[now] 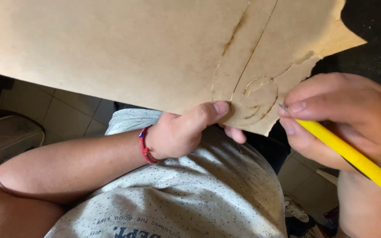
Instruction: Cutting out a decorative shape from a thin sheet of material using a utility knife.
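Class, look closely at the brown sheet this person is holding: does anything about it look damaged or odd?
Yes. The brown sheet is damaged near the right hand holding the yellow knife: its right edge is jagged and torn, curved cuts score the corner beside the left hand, and a dark, stain-like streak runs down toward them.

— What's underfoot?

— A floor [73,112] of pale square tiles with thin dark joints, seen at the left and again at the lower right.

— Any furniture?

— A grey, worn-looking box [5,139] with a rounded edge stands at the far left on the tiles.

— And higher up?

— A dark, almost black surface [375,39] fills the upper right corner. Light falls softly, without hard shadows.
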